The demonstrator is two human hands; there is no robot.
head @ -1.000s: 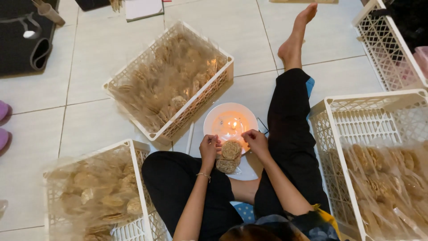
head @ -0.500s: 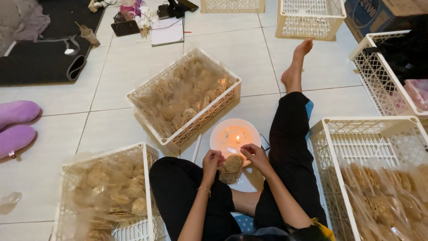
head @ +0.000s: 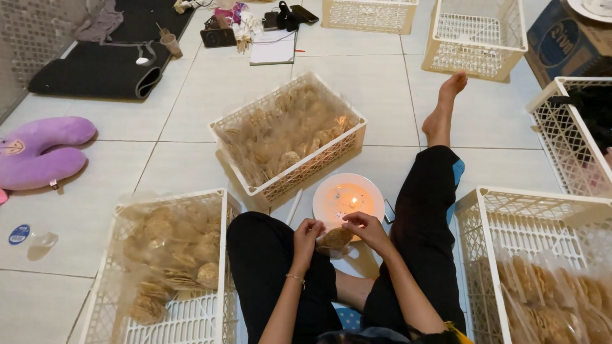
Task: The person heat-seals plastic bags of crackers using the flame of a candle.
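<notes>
I sit on the tiled floor with my legs out. My left hand (head: 307, 233) and my right hand (head: 366, 229) together pinch a small clear packet of round brown crackers (head: 335, 239) above my lap. Just beyond the packet a white plate (head: 331, 186) holds a lit candle (head: 352, 202), a little way from my fingers.
White plastic crates surround me: one with bagged crackers ahead (head: 347, 141), one at my left (head: 221, 255), one at my right (head: 484, 255). Empty crates (head: 477, 43) stand farther back. A purple neck pillow (head: 43, 150), a black mat (head: 95, 71) and a notebook (head: 274, 48) lie on the floor.
The view has tilted up, showing more of the far floor and crates. My hands stay on the cracker packet near the candle, shifting only slightly.
</notes>
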